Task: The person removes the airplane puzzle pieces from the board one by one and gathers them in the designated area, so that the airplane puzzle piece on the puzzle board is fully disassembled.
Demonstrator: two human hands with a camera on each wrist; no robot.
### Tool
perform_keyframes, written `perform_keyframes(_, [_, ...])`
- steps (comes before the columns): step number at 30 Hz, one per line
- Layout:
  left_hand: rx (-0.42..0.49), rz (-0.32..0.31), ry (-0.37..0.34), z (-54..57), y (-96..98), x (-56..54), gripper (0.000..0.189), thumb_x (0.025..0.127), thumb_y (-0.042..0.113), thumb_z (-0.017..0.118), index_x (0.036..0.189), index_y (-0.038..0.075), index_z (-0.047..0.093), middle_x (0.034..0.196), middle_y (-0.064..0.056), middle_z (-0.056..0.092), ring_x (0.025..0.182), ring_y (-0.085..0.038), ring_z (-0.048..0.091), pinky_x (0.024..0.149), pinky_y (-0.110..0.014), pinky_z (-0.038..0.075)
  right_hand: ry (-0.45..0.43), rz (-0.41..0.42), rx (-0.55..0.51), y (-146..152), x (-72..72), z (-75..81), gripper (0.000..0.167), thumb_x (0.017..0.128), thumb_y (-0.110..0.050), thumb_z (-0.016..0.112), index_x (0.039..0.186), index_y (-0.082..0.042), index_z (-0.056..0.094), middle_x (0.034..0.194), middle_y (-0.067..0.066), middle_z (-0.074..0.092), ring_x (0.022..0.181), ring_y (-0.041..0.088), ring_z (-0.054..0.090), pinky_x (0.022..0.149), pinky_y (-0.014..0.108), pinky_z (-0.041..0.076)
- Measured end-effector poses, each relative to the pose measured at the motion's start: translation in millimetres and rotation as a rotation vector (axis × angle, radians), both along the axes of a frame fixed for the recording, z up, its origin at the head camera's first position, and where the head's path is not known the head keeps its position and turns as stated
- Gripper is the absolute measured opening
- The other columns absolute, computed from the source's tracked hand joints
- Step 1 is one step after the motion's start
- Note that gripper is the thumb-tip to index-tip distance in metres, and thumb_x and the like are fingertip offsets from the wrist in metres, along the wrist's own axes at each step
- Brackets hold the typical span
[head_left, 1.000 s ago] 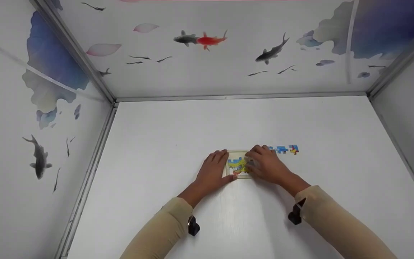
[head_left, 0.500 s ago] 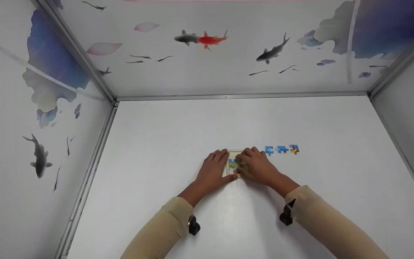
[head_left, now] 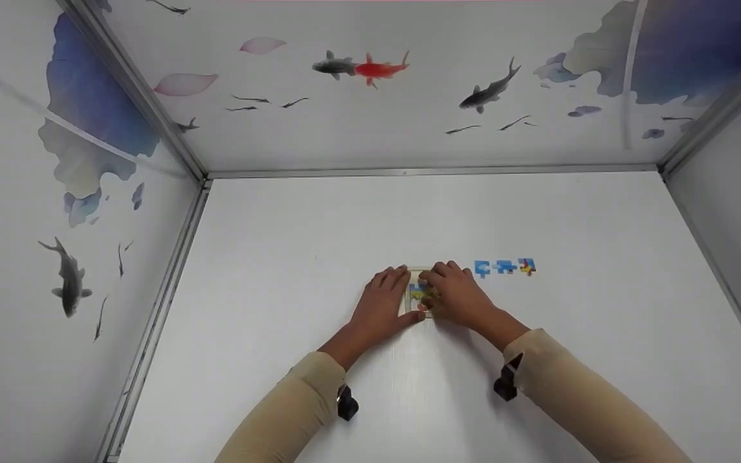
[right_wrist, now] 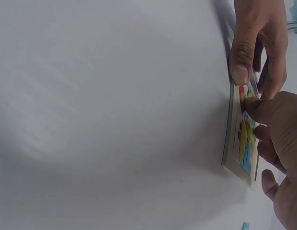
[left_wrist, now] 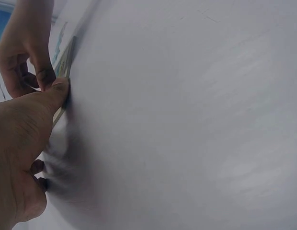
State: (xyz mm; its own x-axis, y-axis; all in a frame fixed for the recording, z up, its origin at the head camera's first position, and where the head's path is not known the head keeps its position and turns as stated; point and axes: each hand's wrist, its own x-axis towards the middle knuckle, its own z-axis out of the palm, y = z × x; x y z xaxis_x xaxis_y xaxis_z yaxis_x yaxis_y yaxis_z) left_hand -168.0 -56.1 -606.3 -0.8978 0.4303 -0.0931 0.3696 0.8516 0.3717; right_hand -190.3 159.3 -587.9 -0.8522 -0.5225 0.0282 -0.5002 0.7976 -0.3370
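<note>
A small wooden puzzle tray [right_wrist: 238,175] lies flat on the white table, partly filled with blue, yellow and red puzzle pieces [right_wrist: 243,140]. My left hand [head_left: 380,307] holds the tray's left side, thumb on the near rim and fingers along the left edge up to the far corner. My right hand [head_left: 459,296] bends over the tray from the right. Its thumb and curled fingers pinch at a puzzle piece inside, mostly hidden under the fingertips. In the left wrist view, the right hand [left_wrist: 28,52] is close beyond the left thumb.
Three loose puzzle pieces lie in a row to the right behind the tray: a blue one [head_left: 482,269], another mostly blue one [head_left: 505,267] and a blue, red and yellow one [head_left: 527,266]. White panels printed with fish [head_left: 486,90] enclose the table [head_left: 293,238].
My right hand has moved left over the tray, bringing the leftmost loose piece into full view and covering more of the tray's right part. The left hand keeps its place.
</note>
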Motion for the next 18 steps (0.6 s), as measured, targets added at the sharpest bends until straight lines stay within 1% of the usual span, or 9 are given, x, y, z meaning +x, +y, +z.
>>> perform_keyframes(1, [0.001, 0.004, -0.006, -0.1, 0.3, -0.1, 0.094, 0.106, 0.067, 0.062, 0.174, 0.008, 0.034, 0.181, -0.008, 0.035, 0.167, -0.034, 0.034, 0.133, -0.056, 0.037, -0.006, 0.003, -0.001, -0.4, -0.2, 0.0, 0.044, 0.099, -0.017, 0.085, 0.139, -0.007, 0.071, 0.124, 0.014, 0.070, 0.112, 0.033, 0.061, 0.092, 0.060, 0.055])
perform_keyframes(5, [-0.014, 0.003, 0.013, -2.8, 1.1, -1.2, 0.094, 0.106, 0.067, 0.062, 0.174, 0.008, 0.035, 0.180, -0.008, 0.036, 0.166, -0.033, 0.035, 0.133, -0.054, 0.037, -0.035, 0.006, -0.007, -3.4, -1.9, -0.6, 0.041, 0.097, -0.014, 0.087, 0.136, -0.008, 0.074, 0.124, 0.013, 0.068, 0.112, 0.033, 0.060, 0.092, 0.060, 0.055])
perform_keyframes(11, [-0.022, -0.010, 0.043, -7.5, 0.9, -2.7, 0.095, 0.105, 0.069, 0.061, 0.172, 0.006, 0.037, 0.179, -0.009, 0.038, 0.165, -0.034, 0.037, 0.132, -0.054, 0.039, -0.073, -0.001, 0.012, -6.9, -4.0, -1.3, 0.049, 0.089, -0.018, 0.095, 0.134, -0.010, 0.077, 0.124, 0.012, 0.065, 0.113, 0.032, 0.058, 0.093, 0.060, 0.055])
perform_keyframes(18, [-0.018, -0.005, 0.027, -7.2, 0.1, -2.8, 0.095, 0.106, 0.070, 0.060, 0.174, 0.008, 0.035, 0.180, -0.009, 0.036, 0.166, -0.034, 0.035, 0.132, -0.054, 0.038, -0.086, -0.005, -0.014, -6.5, -5.9, -1.1, 0.044, 0.091, -0.018, 0.093, 0.130, -0.008, 0.075, 0.120, 0.011, 0.066, 0.108, 0.030, 0.058, 0.092, 0.058, 0.056])
